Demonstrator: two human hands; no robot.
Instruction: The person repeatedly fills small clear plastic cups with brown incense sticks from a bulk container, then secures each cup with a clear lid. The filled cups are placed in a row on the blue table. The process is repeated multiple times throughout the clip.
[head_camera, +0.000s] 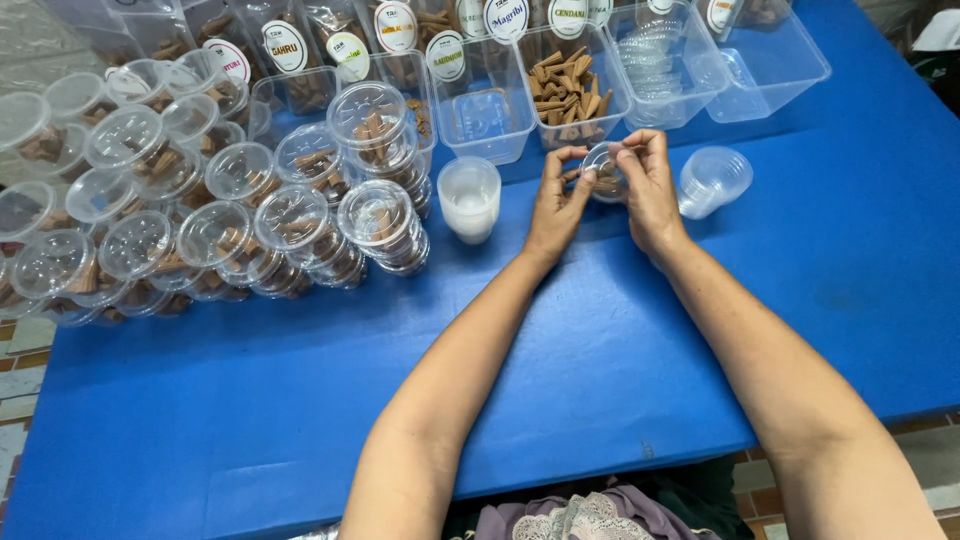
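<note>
- Your left hand (556, 205) and right hand (648, 190) meet over the far middle of the blue surface (300, 400), both pinched on one small clear cup (604, 184) held in the air between them.
- Each grip is narrow, fingertips closed on the cup's rim; it looks as if a lid is being seated, though your fingers hide the rim too much to be sure.
- A few brown pieces show inside the cup. If you squeeze the thin wall too hard it could buckle and tip them out onto the surface.
- Uneven pressure around the rim could leave one edge unseated, and the cup might open later in a stack.
- The open tub of brown sticks (568, 92) sits just beyond your hands; a sudden slip forward could knock into it.
- The stack of empty cups (712, 180) lies on its side just right of your right hand, and the white-looking stack of lids (469, 197) stands just left of your left hand. A wide elbow or wrist swing could scatter either.
- The filled, lidded cups (200, 230) are piled at the far left; the pile is loose, so jolting the surface could send some rolling.
</note>
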